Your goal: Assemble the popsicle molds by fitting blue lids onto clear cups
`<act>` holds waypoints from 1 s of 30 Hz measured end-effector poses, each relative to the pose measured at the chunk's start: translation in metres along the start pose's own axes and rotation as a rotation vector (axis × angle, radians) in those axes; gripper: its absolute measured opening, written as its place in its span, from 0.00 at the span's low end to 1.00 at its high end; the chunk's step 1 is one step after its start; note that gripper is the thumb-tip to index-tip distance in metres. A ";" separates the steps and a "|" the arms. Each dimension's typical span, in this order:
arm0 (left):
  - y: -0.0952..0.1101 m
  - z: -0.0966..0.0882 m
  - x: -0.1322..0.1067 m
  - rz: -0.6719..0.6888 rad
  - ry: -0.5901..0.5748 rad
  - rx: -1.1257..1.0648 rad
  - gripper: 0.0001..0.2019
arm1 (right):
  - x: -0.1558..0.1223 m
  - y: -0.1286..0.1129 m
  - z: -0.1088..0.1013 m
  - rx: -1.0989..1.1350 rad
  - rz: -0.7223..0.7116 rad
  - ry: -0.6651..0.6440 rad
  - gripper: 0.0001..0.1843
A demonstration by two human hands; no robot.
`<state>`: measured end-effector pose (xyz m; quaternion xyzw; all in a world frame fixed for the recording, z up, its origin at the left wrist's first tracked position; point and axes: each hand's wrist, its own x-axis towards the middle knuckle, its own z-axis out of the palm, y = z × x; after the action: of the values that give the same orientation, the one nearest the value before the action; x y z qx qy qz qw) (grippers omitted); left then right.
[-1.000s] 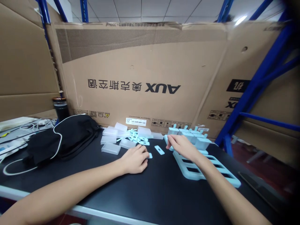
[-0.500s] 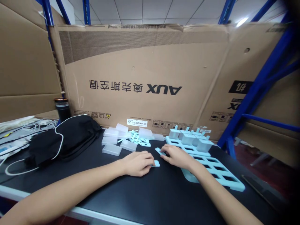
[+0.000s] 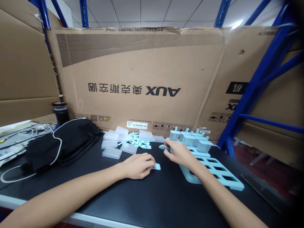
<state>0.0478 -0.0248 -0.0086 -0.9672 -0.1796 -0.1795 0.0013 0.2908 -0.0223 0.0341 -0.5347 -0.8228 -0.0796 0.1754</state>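
Observation:
My left hand (image 3: 139, 166) rests on the black table with its fingers curled round a flat light-blue popsicle stick (image 3: 157, 166), whose right end sticks out. Pinched in my right hand (image 3: 180, 153) is another light-blue popsicle stick (image 3: 162, 147), held just above the table; its far part is hidden by the fingers. Beyond the hands lies a heap of light-blue popsicle sticks (image 3: 144, 146), with translucent popsicle moulds (image 3: 111, 153) around it. To the right, several filled-in moulds (image 3: 204, 147) with sticks upright stand in a light-blue rack. Nearer lies a second light-blue rack (image 3: 237, 186) with rectangular openings, partly behind my right forearm.
A large cardboard panel (image 3: 133, 107) closes off the back. At the left are a black bag (image 3: 71, 139), white cables and a dark bottle (image 3: 61, 114). A dark flat object (image 3: 261, 193) lies at the right edge, near the blue shelf frame (image 3: 247, 85).
My right hand has lifted its popsicle stick off the table and turned it slightly. My left hand keeps its place on the other stick. The view has shifted a little.

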 end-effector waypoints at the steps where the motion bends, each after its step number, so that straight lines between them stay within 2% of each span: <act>1: 0.000 0.000 0.000 -0.001 -0.001 0.000 0.10 | 0.000 0.000 -0.001 0.012 0.017 0.035 0.02; 5: 0.001 -0.001 0.000 -0.002 -0.006 0.001 0.10 | -0.002 -0.004 -0.003 0.021 0.007 -0.064 0.01; 9: 0.001 -0.001 0.000 -0.008 -0.005 0.016 0.10 | -0.003 -0.010 -0.008 0.075 0.041 0.053 0.03; 13: 0.001 -0.002 0.001 -0.007 -0.018 0.014 0.10 | -0.004 -0.013 -0.015 0.058 -0.005 -0.061 0.03; 17: 0.001 -0.002 0.000 -0.012 -0.013 0.008 0.09 | -0.004 -0.011 -0.020 0.117 0.063 0.039 0.06; 22: 0.001 -0.002 0.000 -0.025 -0.021 0.004 0.10 | -0.006 -0.009 -0.020 0.040 0.002 -0.072 0.02; 26: 0.002 -0.003 0.000 -0.012 -0.024 -0.001 0.10 | -0.007 -0.011 -0.020 0.072 0.001 -0.045 0.04; 28: 0.003 -0.003 0.001 -0.006 -0.021 0.005 0.10 | -0.006 -0.011 -0.021 0.089 -0.047 -0.028 0.05; 30: 0.003 -0.003 0.001 -0.008 -0.012 0.015 0.10 | -0.006 -0.010 -0.024 0.085 -0.098 0.073 0.05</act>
<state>0.0488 -0.0272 -0.0055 -0.9675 -0.1848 -0.1723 0.0067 0.2890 -0.0391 0.0543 -0.4825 -0.8438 -0.0726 0.2236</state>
